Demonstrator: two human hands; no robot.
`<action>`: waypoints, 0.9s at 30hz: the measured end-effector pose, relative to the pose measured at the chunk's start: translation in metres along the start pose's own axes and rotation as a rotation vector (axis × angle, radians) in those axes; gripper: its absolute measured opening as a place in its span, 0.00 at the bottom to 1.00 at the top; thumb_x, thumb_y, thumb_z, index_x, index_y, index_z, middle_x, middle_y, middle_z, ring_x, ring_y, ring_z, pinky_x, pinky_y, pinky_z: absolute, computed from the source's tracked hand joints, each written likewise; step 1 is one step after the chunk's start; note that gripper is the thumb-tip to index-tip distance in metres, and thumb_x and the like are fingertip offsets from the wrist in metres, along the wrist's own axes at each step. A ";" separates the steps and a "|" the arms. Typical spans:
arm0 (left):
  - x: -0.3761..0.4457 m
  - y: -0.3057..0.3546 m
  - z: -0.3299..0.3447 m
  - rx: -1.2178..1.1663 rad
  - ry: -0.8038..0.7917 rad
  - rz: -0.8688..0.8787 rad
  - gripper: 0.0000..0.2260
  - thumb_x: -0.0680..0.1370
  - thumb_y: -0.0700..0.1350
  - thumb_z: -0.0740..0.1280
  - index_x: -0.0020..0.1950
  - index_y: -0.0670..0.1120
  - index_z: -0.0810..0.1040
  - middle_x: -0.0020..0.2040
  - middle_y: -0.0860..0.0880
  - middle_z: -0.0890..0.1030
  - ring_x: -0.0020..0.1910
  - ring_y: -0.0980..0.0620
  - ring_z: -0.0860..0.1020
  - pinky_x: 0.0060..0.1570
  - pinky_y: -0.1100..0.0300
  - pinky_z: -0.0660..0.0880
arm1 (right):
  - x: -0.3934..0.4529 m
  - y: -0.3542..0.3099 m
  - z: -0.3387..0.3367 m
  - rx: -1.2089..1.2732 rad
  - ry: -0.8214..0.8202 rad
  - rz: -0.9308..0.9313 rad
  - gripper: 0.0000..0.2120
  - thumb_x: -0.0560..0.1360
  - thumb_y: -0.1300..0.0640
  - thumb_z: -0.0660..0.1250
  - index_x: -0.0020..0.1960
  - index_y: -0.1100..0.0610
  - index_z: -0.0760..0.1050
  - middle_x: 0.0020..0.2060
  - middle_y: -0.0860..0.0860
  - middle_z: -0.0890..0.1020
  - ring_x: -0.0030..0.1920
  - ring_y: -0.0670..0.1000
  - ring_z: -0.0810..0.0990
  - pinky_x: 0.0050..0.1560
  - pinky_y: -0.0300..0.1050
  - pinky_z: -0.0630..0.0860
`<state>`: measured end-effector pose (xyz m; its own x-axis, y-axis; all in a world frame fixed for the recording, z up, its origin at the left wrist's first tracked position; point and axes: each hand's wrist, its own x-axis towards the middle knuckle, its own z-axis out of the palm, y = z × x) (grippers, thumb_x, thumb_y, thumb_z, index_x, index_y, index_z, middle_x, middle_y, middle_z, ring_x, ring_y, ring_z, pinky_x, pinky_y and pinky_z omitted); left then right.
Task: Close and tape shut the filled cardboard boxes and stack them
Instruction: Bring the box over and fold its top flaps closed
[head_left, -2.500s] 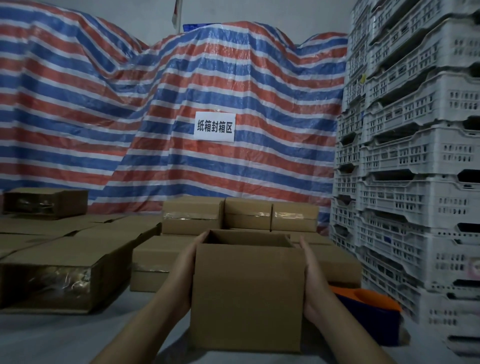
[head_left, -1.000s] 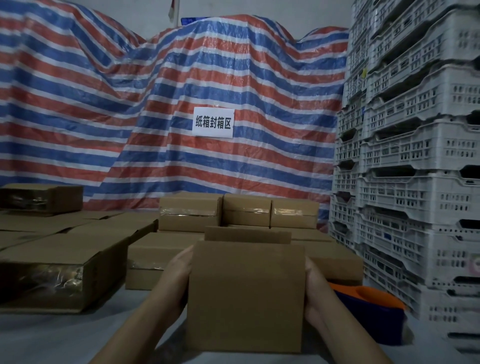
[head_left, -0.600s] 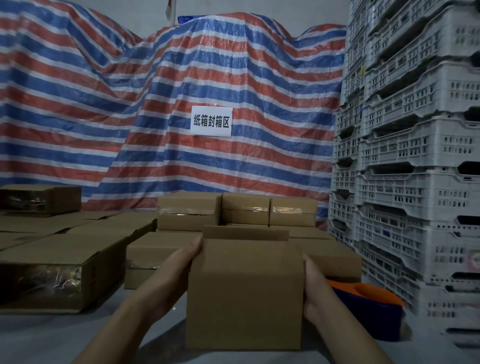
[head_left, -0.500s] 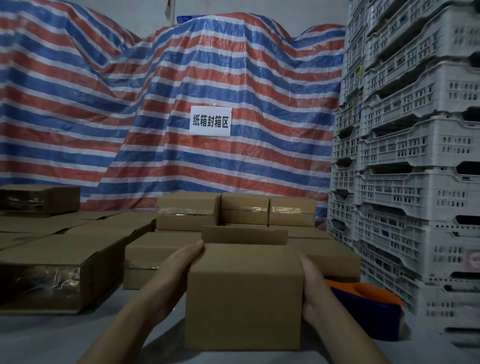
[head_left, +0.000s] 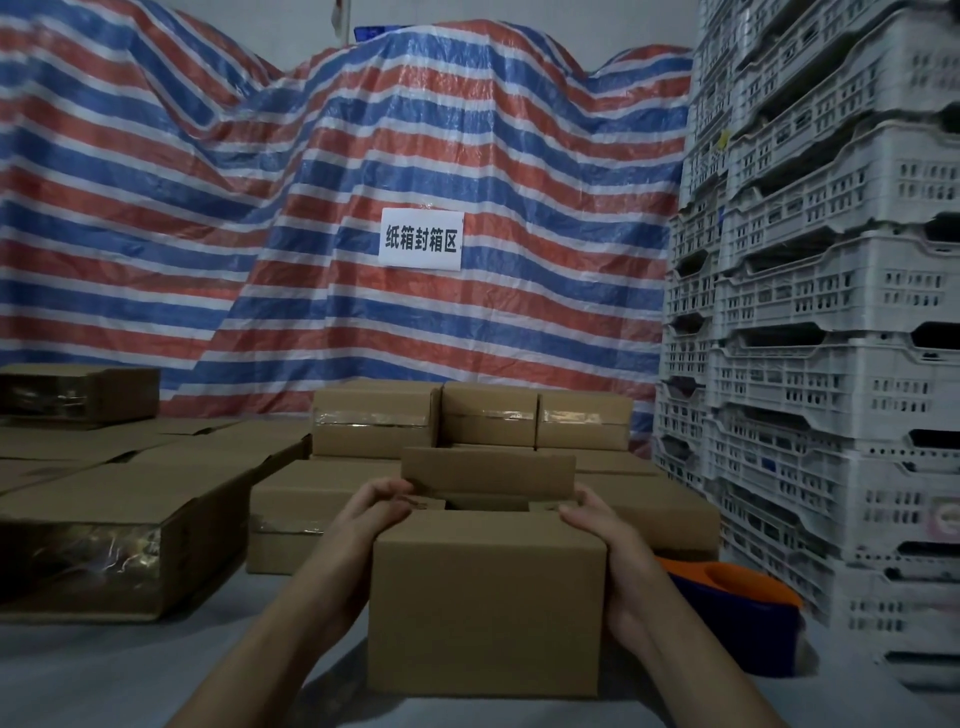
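A small brown cardboard box (head_left: 485, 603) stands on the grey surface right in front of me. Its far flap (head_left: 488, 470) stands upright, and the two side flaps are folded down inward, leaving a dark gap in the middle. My left hand (head_left: 371, 512) grips the box's top left edge, fingers pressing the left flap. My right hand (head_left: 600, 525) grips the top right edge, fingers over the right flap. Taped boxes (head_left: 376, 421) are stacked in rows behind it.
A blue and orange tape dispenser (head_left: 737, 610) sits just right of the box. Larger cardboard boxes (head_left: 119, 525) lie to the left. White plastic crates (head_left: 831, 364) tower at the right. A striped tarp with a white sign (head_left: 421, 240) hangs behind.
Both hands slid from the box's sides up to its top edges. The side flaps have folded inward, while the far flap stays up.
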<state>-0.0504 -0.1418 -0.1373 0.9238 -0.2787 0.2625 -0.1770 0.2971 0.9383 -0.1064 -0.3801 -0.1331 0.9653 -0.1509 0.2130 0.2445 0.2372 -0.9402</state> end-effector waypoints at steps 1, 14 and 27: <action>0.001 0.000 0.000 -0.012 0.001 0.021 0.10 0.79 0.44 0.66 0.58 0.54 0.78 0.52 0.47 0.81 0.46 0.47 0.81 0.40 0.54 0.78 | 0.000 -0.001 -0.001 -0.004 -0.035 -0.017 0.32 0.61 0.51 0.78 0.65 0.48 0.79 0.56 0.56 0.86 0.54 0.58 0.85 0.52 0.54 0.79; -0.002 0.001 -0.004 0.235 0.068 0.165 0.08 0.78 0.49 0.65 0.49 0.55 0.84 0.53 0.55 0.83 0.59 0.46 0.78 0.65 0.42 0.70 | -0.001 -0.001 -0.001 0.001 -0.024 -0.056 0.09 0.65 0.54 0.72 0.44 0.54 0.86 0.61 0.50 0.83 0.61 0.56 0.80 0.62 0.57 0.76; -0.006 0.054 0.022 1.158 -0.056 0.249 0.11 0.84 0.52 0.57 0.60 0.56 0.77 0.54 0.56 0.79 0.53 0.57 0.77 0.51 0.60 0.74 | 0.003 -0.002 0.001 -0.160 0.062 -0.066 0.11 0.77 0.56 0.66 0.40 0.51 0.86 0.57 0.50 0.84 0.58 0.58 0.80 0.58 0.56 0.77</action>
<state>-0.0730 -0.1441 -0.0829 0.8094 -0.3783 0.4491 -0.5782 -0.6469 0.4972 -0.1043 -0.3802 -0.1302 0.9388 -0.2214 0.2638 0.2851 0.0698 -0.9560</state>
